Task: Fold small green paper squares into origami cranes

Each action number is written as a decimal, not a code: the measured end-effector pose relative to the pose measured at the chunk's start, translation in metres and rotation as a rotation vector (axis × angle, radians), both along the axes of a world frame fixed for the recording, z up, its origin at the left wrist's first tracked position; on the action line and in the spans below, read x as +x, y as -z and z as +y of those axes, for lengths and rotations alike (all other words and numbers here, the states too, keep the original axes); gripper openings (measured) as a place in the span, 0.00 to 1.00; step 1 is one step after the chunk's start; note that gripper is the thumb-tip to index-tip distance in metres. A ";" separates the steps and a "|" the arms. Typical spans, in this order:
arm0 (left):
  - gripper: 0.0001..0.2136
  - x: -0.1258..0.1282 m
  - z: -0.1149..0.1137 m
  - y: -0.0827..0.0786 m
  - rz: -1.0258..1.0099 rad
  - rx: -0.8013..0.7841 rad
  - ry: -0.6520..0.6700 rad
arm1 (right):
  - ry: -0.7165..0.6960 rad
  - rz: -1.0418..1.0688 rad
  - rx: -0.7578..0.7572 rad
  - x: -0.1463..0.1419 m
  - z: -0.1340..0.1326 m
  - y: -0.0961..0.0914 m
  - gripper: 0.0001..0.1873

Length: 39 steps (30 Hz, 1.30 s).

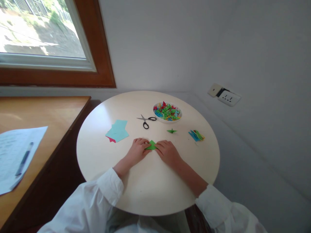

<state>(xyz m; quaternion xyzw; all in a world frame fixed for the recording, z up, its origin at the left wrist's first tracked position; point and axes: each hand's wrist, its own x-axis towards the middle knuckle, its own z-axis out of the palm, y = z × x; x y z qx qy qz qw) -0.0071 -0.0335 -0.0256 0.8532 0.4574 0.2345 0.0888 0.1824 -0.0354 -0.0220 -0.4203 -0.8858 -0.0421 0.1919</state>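
Note:
A small folded piece of green paper (152,145) lies on the round white table (150,197), between my two hands. My left hand (139,149) grips its left side with fingers closed on the edge. On the opposite side, my right hand (168,152) has its fingers pressed together on the paper's right edge. The paper's peak points away from me, and its side corners are hidden under my fingers. Just beyond my right hand sits a folded green paper crane (172,131). Black-handled scissors (145,121) lie partly spread beyond the paper.
A white bowl (170,121) full of colourful paper cranes stands at the back. Light blue paper sheets (118,131) lie left, with pink paper (111,139) under them. Coloured paper pieces (196,135) lie right. A wooden desk (60,110) at left holds papers (14,152) and a pen (24,159).

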 end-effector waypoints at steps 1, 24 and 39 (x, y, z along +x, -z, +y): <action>0.10 0.000 0.001 0.000 -0.003 -0.001 0.014 | 0.004 0.046 -0.019 0.000 0.000 0.000 0.09; 0.13 0.001 -0.002 -0.003 -0.049 -0.072 -0.190 | 0.056 0.135 -0.059 -0.004 0.005 0.005 0.06; 0.07 0.010 -0.001 -0.003 -0.156 -0.153 -0.324 | 0.099 0.178 -0.052 -0.007 0.008 0.010 0.04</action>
